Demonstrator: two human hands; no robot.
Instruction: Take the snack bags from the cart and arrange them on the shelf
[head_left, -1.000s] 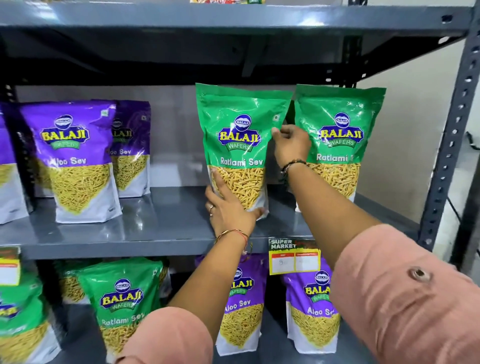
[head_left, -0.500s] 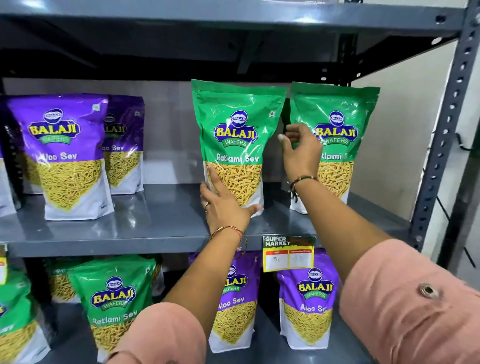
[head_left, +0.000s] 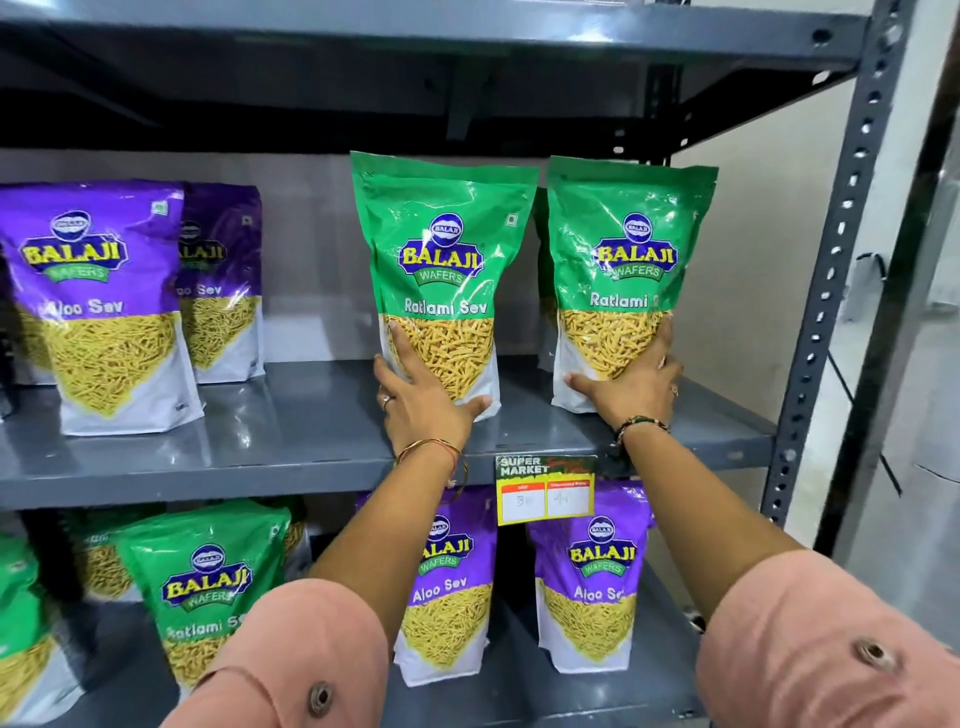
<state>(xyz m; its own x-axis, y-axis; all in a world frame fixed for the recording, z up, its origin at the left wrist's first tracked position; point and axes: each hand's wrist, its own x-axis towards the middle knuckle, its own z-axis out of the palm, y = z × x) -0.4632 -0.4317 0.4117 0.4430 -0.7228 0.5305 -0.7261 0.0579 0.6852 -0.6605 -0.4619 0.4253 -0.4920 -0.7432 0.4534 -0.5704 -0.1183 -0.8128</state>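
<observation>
Two glossy green stand-up pouches printed "Balaji Wafers Ratlami Sev", each with a clear window showing yellow sev, stand upright side by side on the middle grey metal shelf (head_left: 311, 436), toward its right end and near its front edge. The left green pouch (head_left: 441, 270) is clasped at its base by the left hand (head_left: 423, 402): fingers spread up the lower left side, thumb hooked under the bottom right corner, so the grip is closed on the pouch. The right green pouch (head_left: 631, 260) is clasped low down by the right hand (head_left: 634, 387), fingers wrapped round the lower right side and thumb along the bottom front edge; this grip likewise closes on its pouch. A further green pouch is partly visible behind the right one. Thin bangles circle both wrists, and salmon-pink sleeves (head_left: 810, 649) cover the upper arms.

Toward the left end of the same shelf stand two purple "Aloo Sev" pouches (head_left: 98, 301), one behind the other. A yellow "Super Market" price tag (head_left: 545, 491) hangs from the shelf's front edge between the two forearms. On the lower shelf (head_left: 519, 696) stand green Ratlami Sev pouches (head_left: 208, 587) at the left and purple Aloo Sev pouches (head_left: 592, 577) at the right. A perforated grey upright (head_left: 831, 270) frames the right end.
</observation>
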